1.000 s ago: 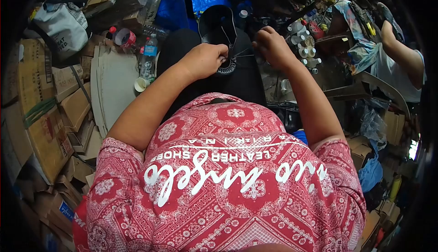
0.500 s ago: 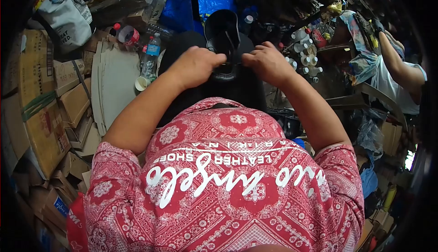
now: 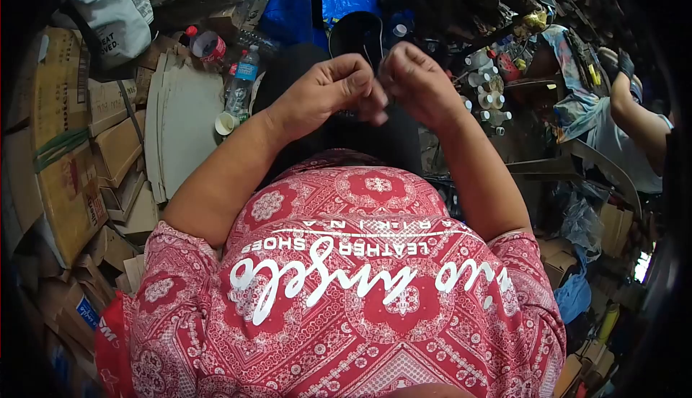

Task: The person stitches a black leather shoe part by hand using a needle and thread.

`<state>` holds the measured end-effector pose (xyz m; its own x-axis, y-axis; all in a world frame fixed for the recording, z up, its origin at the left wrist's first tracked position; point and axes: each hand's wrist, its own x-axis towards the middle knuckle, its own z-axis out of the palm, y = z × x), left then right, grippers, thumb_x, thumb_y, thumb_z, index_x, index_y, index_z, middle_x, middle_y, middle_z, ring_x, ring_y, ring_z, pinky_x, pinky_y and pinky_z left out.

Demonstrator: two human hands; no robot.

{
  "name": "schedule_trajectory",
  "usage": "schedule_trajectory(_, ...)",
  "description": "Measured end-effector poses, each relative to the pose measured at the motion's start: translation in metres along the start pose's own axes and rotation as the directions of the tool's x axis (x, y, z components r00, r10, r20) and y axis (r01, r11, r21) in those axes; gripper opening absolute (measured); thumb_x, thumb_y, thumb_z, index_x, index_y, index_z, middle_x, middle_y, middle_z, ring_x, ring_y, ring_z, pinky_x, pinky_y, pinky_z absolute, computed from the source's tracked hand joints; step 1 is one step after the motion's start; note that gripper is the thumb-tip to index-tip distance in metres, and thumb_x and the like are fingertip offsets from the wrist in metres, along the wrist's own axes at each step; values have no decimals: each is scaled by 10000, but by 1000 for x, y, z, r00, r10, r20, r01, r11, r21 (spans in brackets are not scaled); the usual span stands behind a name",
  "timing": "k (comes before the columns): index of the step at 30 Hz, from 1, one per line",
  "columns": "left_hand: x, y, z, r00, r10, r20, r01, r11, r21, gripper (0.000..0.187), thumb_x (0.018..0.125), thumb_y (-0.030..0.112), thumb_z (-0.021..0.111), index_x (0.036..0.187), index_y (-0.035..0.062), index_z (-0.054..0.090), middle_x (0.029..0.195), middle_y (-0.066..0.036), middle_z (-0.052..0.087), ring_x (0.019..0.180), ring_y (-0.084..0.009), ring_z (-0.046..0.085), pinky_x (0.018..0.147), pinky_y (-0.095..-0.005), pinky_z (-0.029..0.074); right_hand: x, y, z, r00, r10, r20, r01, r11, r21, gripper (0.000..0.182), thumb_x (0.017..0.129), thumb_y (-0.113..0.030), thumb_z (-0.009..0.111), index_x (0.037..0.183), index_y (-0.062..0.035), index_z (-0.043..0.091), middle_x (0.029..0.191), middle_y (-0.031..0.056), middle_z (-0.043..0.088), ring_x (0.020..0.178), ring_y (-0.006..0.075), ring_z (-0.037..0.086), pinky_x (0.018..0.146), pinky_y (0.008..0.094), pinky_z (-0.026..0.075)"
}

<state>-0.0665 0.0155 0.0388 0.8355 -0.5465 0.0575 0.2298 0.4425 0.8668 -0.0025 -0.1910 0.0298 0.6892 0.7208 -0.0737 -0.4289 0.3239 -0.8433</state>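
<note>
Left hand point(image 3: 333, 91) and right hand point(image 3: 424, 88) close together, fingers curled; cannot tell whether either grips anything. Black shoe point(image 3: 355, 32) on the dark-clad legs point(image 3: 287, 70), partly hidden behind them.

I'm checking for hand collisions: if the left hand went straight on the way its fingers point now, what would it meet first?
Most likely the right hand, just beyond the fingertips of the left hand. Depth is unclear from this one view, so it might pass above or below.

cup point(image 3: 225, 123) l. of legs point(image 3: 393, 138) (nr btl point(image 3: 246, 73))
</note>
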Motion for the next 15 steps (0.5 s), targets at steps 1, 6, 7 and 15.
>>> schedule_trajectory(1, -6, -4, -11, 1000, -1, -2, 1, 1000, 1, 145, 975, 196, 494, 970, 66, 556, 856, -33, 624, 844, -149, 634, 718, -262, 508, -3, -3, -2, 987, 79, 140, -68, 994, -83, 179, 926, -241, 596, 881, -73, 553, 831, 6, 583, 769, 130, 552, 699, 271, 446)
schedule_trajectory(6, -73, 12, -101, 743, 159, -650, 44, 958, 284, 107, 953, 189, 542, 952, 97, 596, 718, 21, 530, 606, -46, 495, 504, -177, 353, -65, -26, -49, 934, 118, -337, -355, 418, -837, 222, 792, -198, 743, 791, -13, 620, 717, 8, 569, 656, 103, 518, 598, 273, 430)
schedule_trajectory(7, -96, 18, -128, 705, 238, -668, -19, 948, 317, 119, 954, 195, 542, 951, 89, 595, 703, 24, 516, 591, -40, 473, 494, -174, 340, -83, -30, -66, 941, 26, -338, -333, 255, -908, 222, 776, -182, 748, 789, -3, 617, 714, 35, 579, 647, 131, 530, 610, 290, 445)
schedule_trajectory(15, -65, 12, -114, 849, 286, -444, 187, 623, 760, 205, 869, 135, 646, 1056, 54, 664, 966, -36, 631, 876, -119, 578, 786, -251, 459, -133, -25, -114, 923, -86, -375, -384, -154, -910, 208, 735, -52, 693, 942, -44, 684, 898, 136, 606, 797, 274, 616, 738, 326, 494)
